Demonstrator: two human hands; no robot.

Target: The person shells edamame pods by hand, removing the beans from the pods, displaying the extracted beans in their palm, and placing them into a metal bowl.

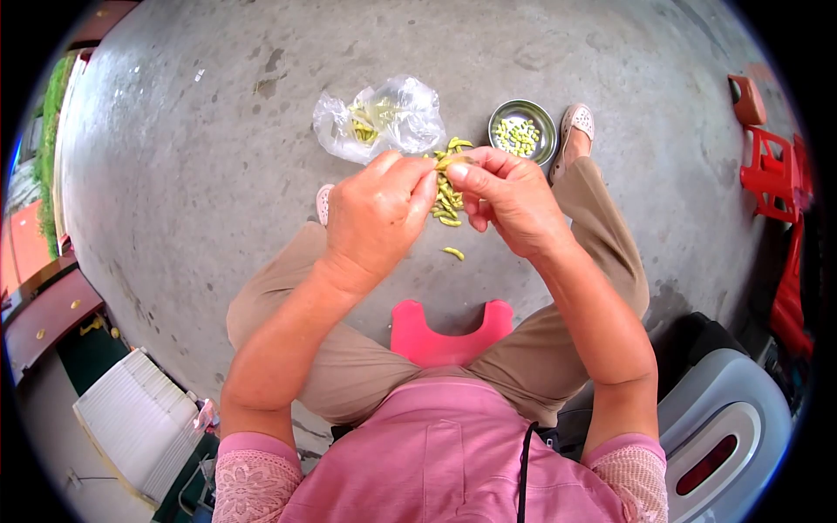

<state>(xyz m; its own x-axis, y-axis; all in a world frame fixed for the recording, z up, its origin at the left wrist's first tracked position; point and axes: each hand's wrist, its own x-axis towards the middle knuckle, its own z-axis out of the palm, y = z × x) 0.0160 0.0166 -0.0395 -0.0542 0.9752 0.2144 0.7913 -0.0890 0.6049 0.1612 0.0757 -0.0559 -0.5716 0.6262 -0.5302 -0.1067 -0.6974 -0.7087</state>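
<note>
Between my two hands is a yellow-green bean pod (450, 162), pinched at both ends above the floor. My left hand (381, 209) has its fingers closed on the pod's left end. On the other end, my right hand (510, 196) grips with thumb and forefinger. Below lies a loose pile of bean pods (447, 202), partly hidden by my hands, and one stray pod (453, 253) rests nearer to me. A round metal bowl (494, 119) holds shelled green beans (517, 136). Behind my left hand, a clear plastic bag (410, 113) contains more pods.
A pink plastic stool (449, 344) shows between my legs on the grey concrete floor (218, 174). My shoe (577, 124) is right beside the bowl. Red stools (771, 173) stand at far right, a grey-blue plastic object (732, 436) at lower right, stacked white panels (135, 418) at lower left.
</note>
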